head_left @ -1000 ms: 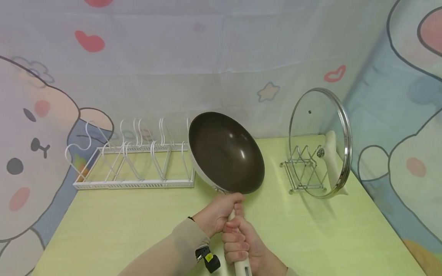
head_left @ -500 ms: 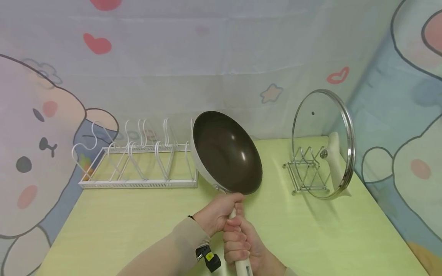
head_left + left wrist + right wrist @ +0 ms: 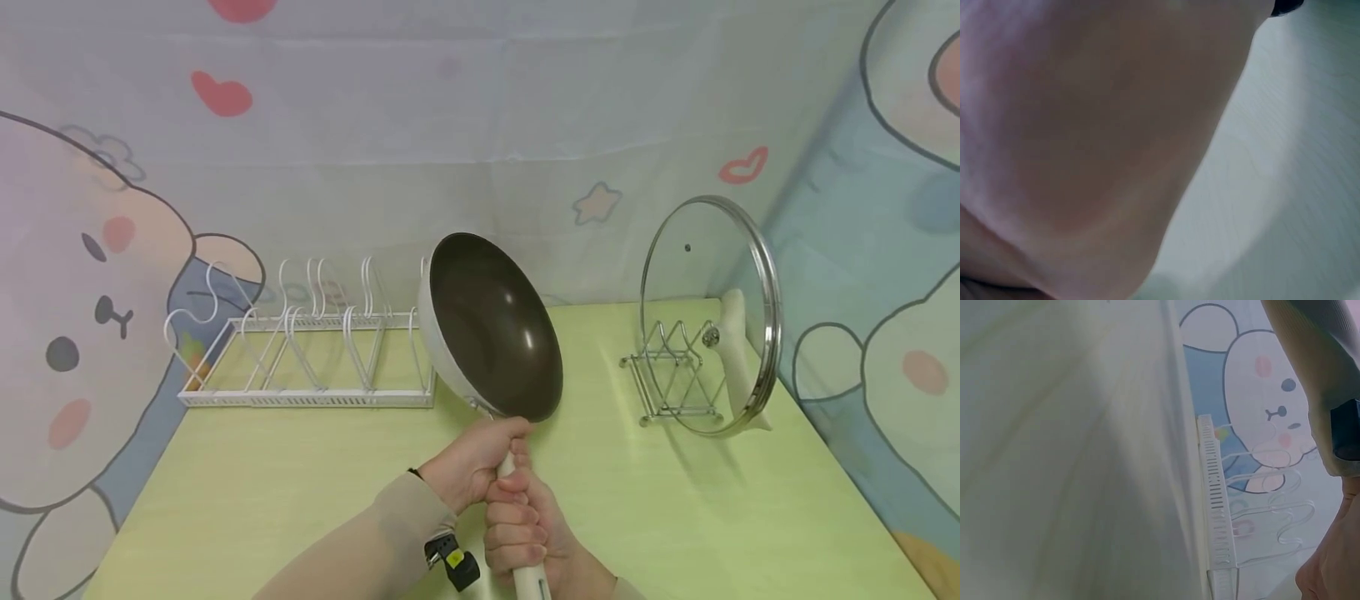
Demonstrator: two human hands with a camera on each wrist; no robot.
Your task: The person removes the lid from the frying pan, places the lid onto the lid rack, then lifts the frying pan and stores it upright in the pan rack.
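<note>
In the head view, a frying pan [image 3: 495, 333] with a dark brown inside and a pale outside is tilted on its side, its opening facing right and toward me. My left hand [image 3: 480, 462] grips the cream handle [image 3: 531, 582] close to the pan. Just below it, my right hand [image 3: 525, 525] has its fingers curled round the same handle. Skin of the left hand [image 3: 1097, 137] fills much of the left wrist view. The right wrist view shows the left sleeve [image 3: 1310, 369] and part of the left hand [image 3: 1338, 556]; the handle is not visible there.
A white wire rack [image 3: 307, 400] stands left of the pan. At the right, a glass lid [image 3: 771, 333] with a steel rim and cream handle stands upright in a small metal rack [image 3: 675, 412]. A printed cloth [image 3: 480, 100] hangs behind the light green table [image 3: 300, 483].
The pan has turned further onto its side, so more of its pale outside shows at the left. Both hands keep their grip. The background has shifted right in the view.
</note>
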